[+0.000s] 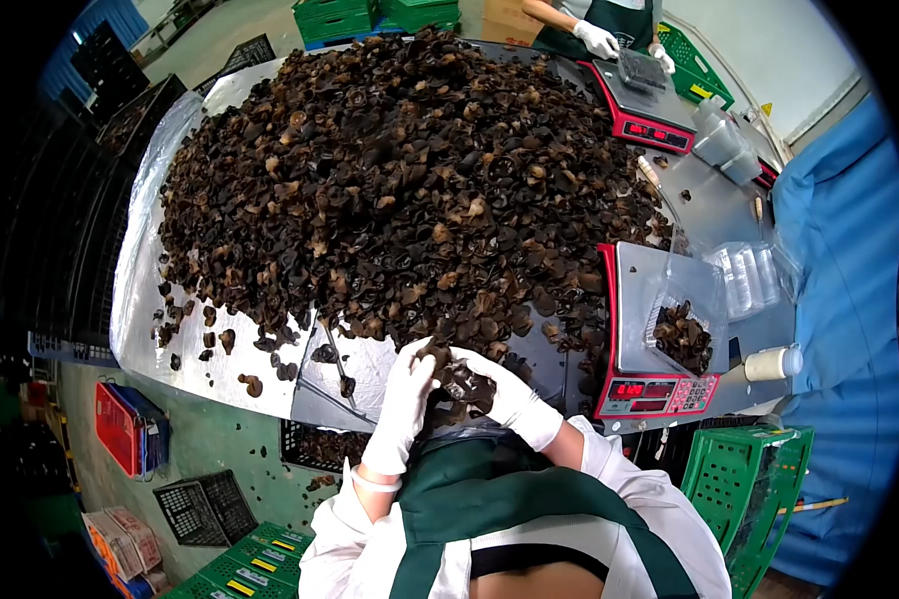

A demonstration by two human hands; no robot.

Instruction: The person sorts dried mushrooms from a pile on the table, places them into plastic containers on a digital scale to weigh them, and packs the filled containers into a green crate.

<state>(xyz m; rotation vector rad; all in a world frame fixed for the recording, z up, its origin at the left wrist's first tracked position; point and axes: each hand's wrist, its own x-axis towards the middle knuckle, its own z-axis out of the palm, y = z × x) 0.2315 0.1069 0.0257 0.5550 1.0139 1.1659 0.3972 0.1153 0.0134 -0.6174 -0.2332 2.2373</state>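
Observation:
A large heap of dark brown wood-ear-like fungus (390, 190) covers much of the metal table. At its near edge, my left hand (407, 384), in a white glove, has its fingers closed on some dark fungus pieces (459, 387). My right hand (504, 394), also gloved in white, curls round the other side of the same pieces. To the right, a red-framed scale (634, 299) with lit red digits bears an open clear plastic box (714, 329) with fungus in it.
A co-worker's gloved hands (597, 40) hold a box over a second red scale (649, 110). Clear boxes (744, 280) and a white roll (774, 363) lie at the right. Green crates (749, 479) stand beside the table, and a black crate (205, 507) is on the floor.

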